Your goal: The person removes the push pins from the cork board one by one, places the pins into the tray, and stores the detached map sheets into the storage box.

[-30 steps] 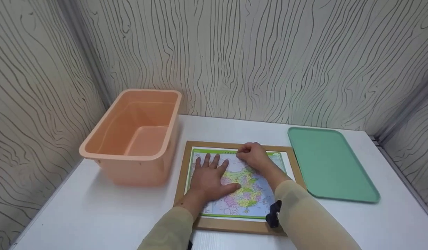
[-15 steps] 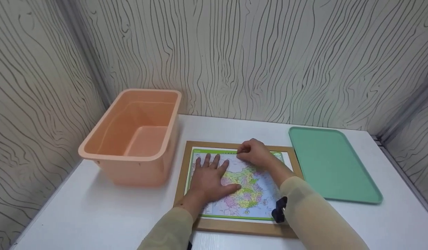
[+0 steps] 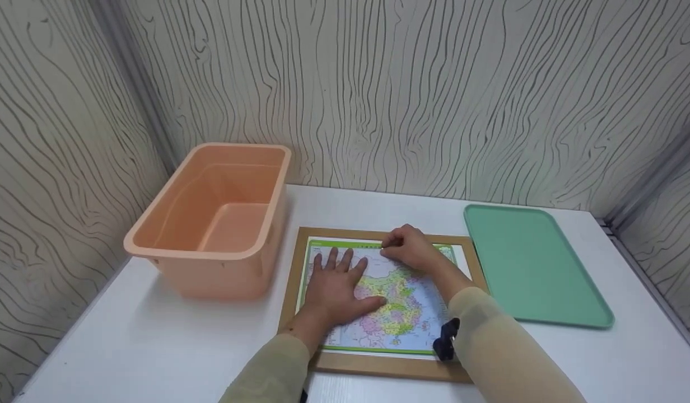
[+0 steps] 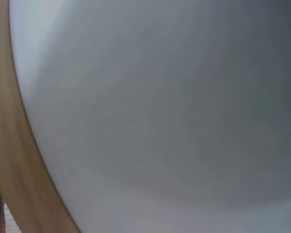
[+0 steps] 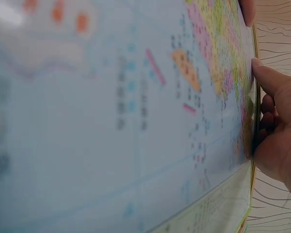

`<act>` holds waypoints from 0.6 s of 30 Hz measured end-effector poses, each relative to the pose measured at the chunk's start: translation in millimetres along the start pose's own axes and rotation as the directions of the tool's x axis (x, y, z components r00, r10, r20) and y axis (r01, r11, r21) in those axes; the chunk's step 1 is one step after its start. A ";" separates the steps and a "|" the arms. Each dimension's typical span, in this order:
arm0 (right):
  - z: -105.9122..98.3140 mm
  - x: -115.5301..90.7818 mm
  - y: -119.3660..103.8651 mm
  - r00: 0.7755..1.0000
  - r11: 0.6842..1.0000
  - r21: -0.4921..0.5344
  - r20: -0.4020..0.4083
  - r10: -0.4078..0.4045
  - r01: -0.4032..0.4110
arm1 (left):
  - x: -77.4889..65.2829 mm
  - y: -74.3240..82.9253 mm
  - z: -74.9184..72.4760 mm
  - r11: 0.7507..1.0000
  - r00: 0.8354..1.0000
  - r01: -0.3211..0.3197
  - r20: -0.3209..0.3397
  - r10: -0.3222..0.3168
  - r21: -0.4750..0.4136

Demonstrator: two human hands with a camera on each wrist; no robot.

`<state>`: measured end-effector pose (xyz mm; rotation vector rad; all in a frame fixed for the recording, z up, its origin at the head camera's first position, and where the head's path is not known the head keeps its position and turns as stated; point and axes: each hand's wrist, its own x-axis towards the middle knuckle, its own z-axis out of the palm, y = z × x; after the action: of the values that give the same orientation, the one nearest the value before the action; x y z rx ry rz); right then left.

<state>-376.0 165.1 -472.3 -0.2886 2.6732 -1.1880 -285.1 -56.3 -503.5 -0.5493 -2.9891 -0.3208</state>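
In the head view a colourful printed map with a green border lies on a white board with a wooden frame. My left hand rests flat on the map's left part, fingers spread. Over the map's top edge, my right hand bends its fingers, thumb and index tips together on a small white thing, mostly hidden and too small to name. The right wrist view has the map's surface close up, with the right hand at its far edge. Left wrist view: frame and a blurred pale surface.
A deep peach plastic bin stands on the white table to the left. To the right lies a flat green tray, close against the frame. Patterned wall panels rise behind and at both sides.
My right hand and forearm have shifted slightly at the map's top edge, a little up and right, then slightly back. The left hand keeps its place on the map.
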 end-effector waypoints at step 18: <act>0.0 -0.7 0.4 1.000 1.000 0.000 -0.003 0.010 -0.010 | -0.5 0.3 -0.3 1.000 1.000 0.000 -0.003 0.000 0.017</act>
<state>-375.3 165.5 -472.5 -0.2737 2.6743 -1.1860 -284.5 -56.3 -503.2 -0.5467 -2.9862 -0.2954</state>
